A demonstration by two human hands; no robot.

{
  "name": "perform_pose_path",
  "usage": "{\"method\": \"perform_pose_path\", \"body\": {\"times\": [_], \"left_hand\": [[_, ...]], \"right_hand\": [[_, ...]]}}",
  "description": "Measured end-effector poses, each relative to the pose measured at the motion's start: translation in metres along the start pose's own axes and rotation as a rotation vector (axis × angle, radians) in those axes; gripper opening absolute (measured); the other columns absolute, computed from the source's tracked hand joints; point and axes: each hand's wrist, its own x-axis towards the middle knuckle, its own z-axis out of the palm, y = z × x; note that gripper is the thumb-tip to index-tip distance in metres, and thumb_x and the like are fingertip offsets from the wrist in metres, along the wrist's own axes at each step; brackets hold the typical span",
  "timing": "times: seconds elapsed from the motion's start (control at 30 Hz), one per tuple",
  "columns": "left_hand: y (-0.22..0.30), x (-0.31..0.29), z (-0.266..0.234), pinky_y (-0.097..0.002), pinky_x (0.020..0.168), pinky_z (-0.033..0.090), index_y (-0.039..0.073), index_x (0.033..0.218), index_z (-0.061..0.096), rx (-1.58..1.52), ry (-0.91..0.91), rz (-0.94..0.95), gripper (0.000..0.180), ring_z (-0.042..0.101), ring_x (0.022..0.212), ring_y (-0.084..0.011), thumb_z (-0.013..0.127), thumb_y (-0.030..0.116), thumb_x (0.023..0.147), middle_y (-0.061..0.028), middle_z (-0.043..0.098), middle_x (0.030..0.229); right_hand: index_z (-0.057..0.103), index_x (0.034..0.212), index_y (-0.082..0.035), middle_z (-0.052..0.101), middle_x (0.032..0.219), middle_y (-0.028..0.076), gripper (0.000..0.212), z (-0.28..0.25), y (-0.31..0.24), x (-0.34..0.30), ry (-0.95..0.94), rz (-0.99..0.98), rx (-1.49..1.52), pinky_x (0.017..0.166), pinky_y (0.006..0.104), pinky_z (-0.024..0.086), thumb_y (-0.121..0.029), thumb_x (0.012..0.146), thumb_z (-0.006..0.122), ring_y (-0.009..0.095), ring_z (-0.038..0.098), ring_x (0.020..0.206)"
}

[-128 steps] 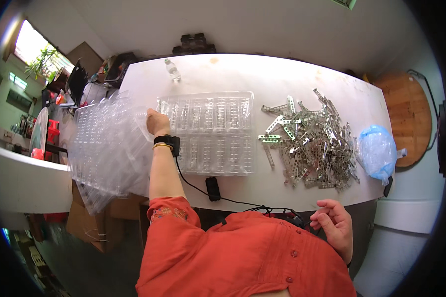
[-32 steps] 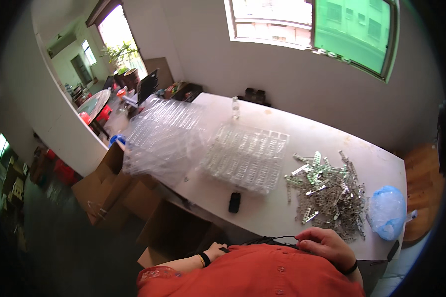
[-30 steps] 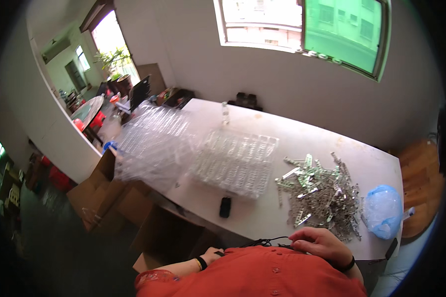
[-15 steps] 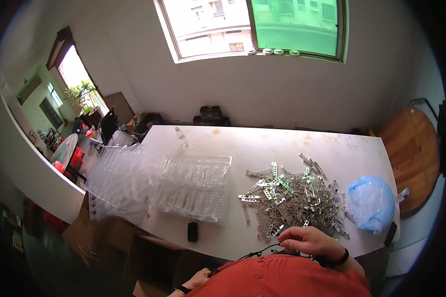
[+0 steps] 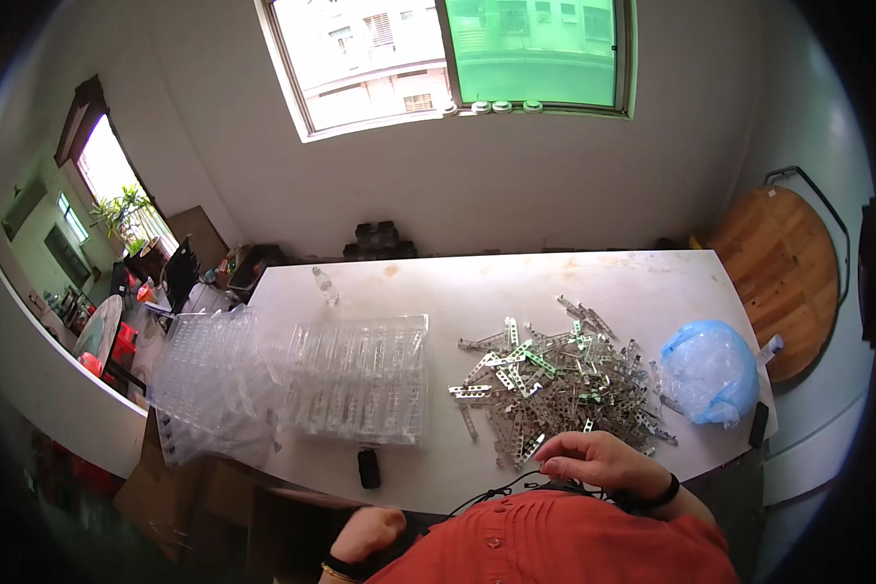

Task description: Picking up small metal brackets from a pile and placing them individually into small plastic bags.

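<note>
A heap of flat, perforated metal strips (image 5: 574, 389), some with a green shine, lies on the white table. At its near edge is my right hand (image 5: 599, 459), fingers curled toward the thumb; whatever they hold, if anything, is hidden. Below the table's front edge, my left hand (image 5: 368, 532) is closed like a fist, slightly blurred, its fingertips out of sight. A thin black cord (image 5: 496, 493) runs near my red shirt, between the hands. Left of the heap sit stacked clear plastic trays (image 5: 360, 380), with small parts visible in their rows.
More clear plastic trays (image 5: 204, 380) overhang the table's left side. A small black object (image 5: 369, 468) lies at the front edge. To the right is a blue plastic bag (image 5: 711, 373). A clear bottle (image 5: 325, 285) lies near the back. Cardboard boxes (image 5: 204, 496) stand below left.
My left hand has risen and come further into view. My right hand stays by the heap's near edge, nearly unmoved. The whole view has shifted slightly with my head.
</note>
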Motion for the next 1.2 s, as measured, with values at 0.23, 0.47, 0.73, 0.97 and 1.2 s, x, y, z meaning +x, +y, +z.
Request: {"method": "perform_pose_path", "body": {"times": [0.23, 0.47, 0.73, 0.97, 1.2], "left_hand": [[0.14, 0.029, -0.045, -0.0257, 0.07, 0.057, 0.0, 0.124, 0.057, -0.827, 0.022, 0.401, 0.028, 0.065, 0.077, -0.0108, 0.063, 0.014, 0.101, -0.0048, 0.065, 0.096], [0.205, 0.047, -0.029, -0.0272, 0.077, 0.058, -0.001, 0.128, 0.042, -0.759, -0.265, 0.63, 0.035, 0.067, 0.091, -0.0134, 0.061, 0.012, 0.101, -0.0087, 0.064, 0.104], [0.197, 0.044, -0.018, -0.0251, 0.071, 0.056, 0.0, 0.127, 0.045, -0.705, -0.242, 0.721, 0.029, 0.066, 0.083, -0.0122, 0.058, 0.007, 0.102, -0.009, 0.064, 0.1], [0.199, 0.029, -0.028, -0.0241, 0.061, 0.053, 0.0, 0.113, 0.053, -0.859, -0.047, 0.587, 0.013, 0.063, 0.068, -0.009, 0.057, 0.004, 0.101, -0.0043, 0.064, 0.081], [0.183, 0.025, -0.033, -0.0293, 0.064, 0.057, 0.0, 0.114, 0.05, -0.963, 0.022, 0.756, 0.014, 0.067, 0.081, -0.0174, 0.055, 0.002, 0.1, -0.0167, 0.062, 0.114]], "right_hand": [[0.054, 0.133, -0.003, 0.066, 0.112, 0.006, 0.036, 0.025, -0.006, 0.001, -0.044, -0.171, 0.083, 0.09, 0.026, 0.051, -0.016, 0.101, 0.063, 0.01, 0.062, 0.105], [0.058, 0.123, -0.001, 0.068, 0.101, 0.004, 0.028, 0.041, -0.015, -0.015, 0.104, -0.29, 0.103, 0.084, 0.0254, 0.053, -0.012, 0.099, 0.065, 0.009, 0.063, 0.095], [0.057, 0.11, -0.001, 0.067, 0.098, 0.005, 0.017, 0.033, 0.008, -0.016, 0.248, -0.439, -0.007, 0.076, 0.0242, 0.055, -0.014, 0.101, 0.062, 0.009, 0.064, 0.089], [0.05, 0.119, -0.002, 0.066, 0.105, 0.008, 0.023, 0.043, -0.005, -0.024, 0.045, -0.399, 0.206, 0.076, 0.026, 0.056, -0.012, 0.101, 0.061, 0.013, 0.067, 0.093], [0.055, 0.117, -0.003, 0.066, 0.095, 0.004, 0.019, 0.036, -0.011, -0.025, 0.204, -0.384, 0.072, 0.071, 0.0238, 0.054, -0.009, 0.1, 0.062, 0.009, 0.064, 0.082]]}}
